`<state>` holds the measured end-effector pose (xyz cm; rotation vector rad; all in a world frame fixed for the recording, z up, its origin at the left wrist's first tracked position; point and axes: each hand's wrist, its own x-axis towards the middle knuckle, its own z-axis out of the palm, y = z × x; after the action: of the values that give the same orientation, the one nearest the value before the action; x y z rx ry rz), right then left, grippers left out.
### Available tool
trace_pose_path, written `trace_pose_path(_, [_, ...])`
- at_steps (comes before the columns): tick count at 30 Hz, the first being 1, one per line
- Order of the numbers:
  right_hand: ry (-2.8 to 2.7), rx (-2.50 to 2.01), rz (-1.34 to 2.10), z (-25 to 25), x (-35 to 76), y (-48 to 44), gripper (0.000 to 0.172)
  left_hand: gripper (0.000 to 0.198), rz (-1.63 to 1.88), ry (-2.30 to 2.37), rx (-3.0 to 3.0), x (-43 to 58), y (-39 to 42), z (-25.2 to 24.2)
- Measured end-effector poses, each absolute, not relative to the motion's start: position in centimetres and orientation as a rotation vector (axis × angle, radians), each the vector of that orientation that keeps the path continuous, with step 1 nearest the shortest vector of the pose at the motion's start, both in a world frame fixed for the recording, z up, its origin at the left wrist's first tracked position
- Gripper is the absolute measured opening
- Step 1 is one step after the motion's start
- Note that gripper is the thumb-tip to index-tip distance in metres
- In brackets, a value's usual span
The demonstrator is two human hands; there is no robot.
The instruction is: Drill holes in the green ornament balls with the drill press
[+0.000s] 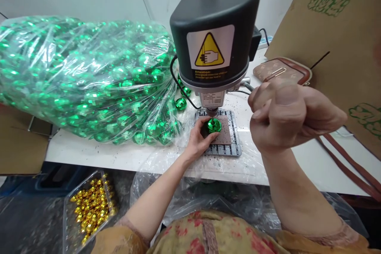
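Observation:
A black drill press [214,20] with a yellow warning sticker stands in the middle of the white table. Under its chuck, my left hand [199,139] grips a shiny green faceted ball [214,125] between thumb and fingers, over a brownish square pad [225,133] on the slotted metal base [236,143]. The drill's tip meets the top of the ball. Raised to the right of the press, my right hand [281,113] is closed in a fist around the end of the press's lever [247,84]; the grip itself is hidden by the fingers.
A large clear bag of green balls [98,83] fills the table's left side, with loose green balls [180,104] beside it. A patterned purse [281,69] and cardboard box [336,39] stand at right. Gold balls [93,206] lie in a clear bin at lower left. Dark shavings dot the table.

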<state>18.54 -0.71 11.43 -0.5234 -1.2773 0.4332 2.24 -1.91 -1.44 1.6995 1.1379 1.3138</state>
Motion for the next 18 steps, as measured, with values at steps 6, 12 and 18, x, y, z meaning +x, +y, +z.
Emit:
trace_pose_path(6, [-1.169, -0.387, 0.199, 12.6, 17.8, -0.5, 0.033, 0.047, 1.320, 1.101, 1.703, 2.2, -1.9, -1.3])
trace_pose_path(12, [-1.198, -0.248, 0.061, 12.9, 17.7, -0.4, 0.053, 0.049, 1.329, 1.103, 1.681, 2.2, -1.7, -1.7])
trace_pose_path(18, [-1.231, -0.177, 0.027, 11.9, 18.0, 0.0, 0.050, 0.049, 1.341, 1.096, 1.673, 2.4, -1.7, -1.7])
